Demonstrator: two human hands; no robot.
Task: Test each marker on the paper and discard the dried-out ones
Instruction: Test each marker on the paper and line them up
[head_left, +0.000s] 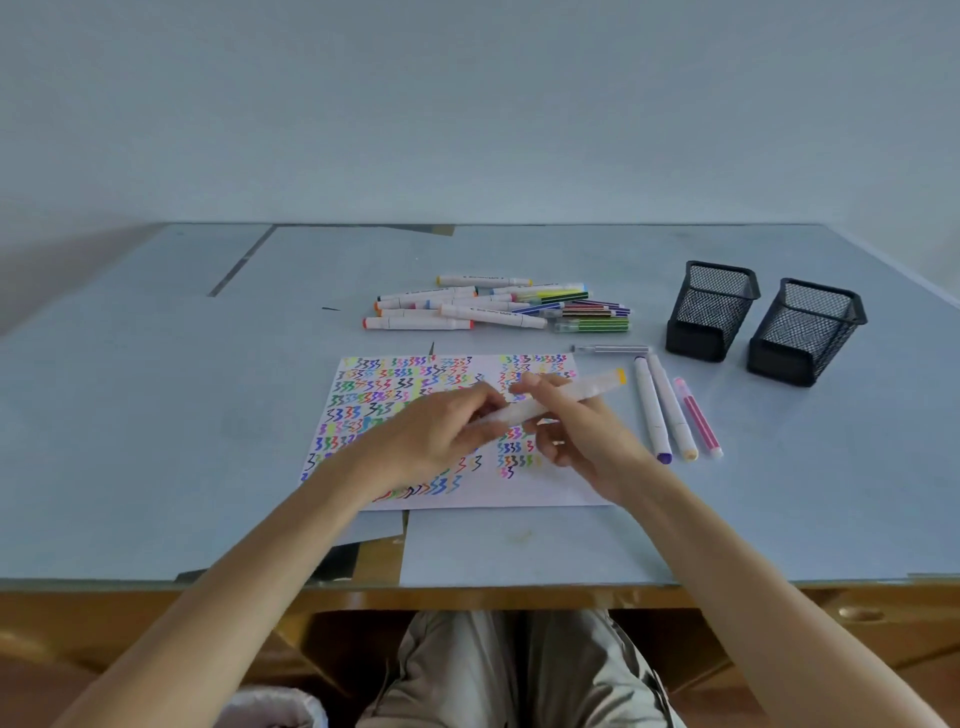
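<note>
Pale blue bench (156, 415) against a bare wall, scribbled test paper (550, 483) at centre. Above the sheet, one white marker (550, 402) held in both grips, long axis slanting from near left up to far right, yellow cap end beyond the right hand (566, 421). Left hand (441, 431) pinching the near end, seemingly ready to uncap. Untested pile (498, 309) farther back; two mesh holders (763, 322) at right.

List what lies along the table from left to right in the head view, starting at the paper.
Paper → purple-tipped marker → pale orange-tipped marker → pink marker → nearer-left mesh pen holder → right mesh pen holder.
</note>
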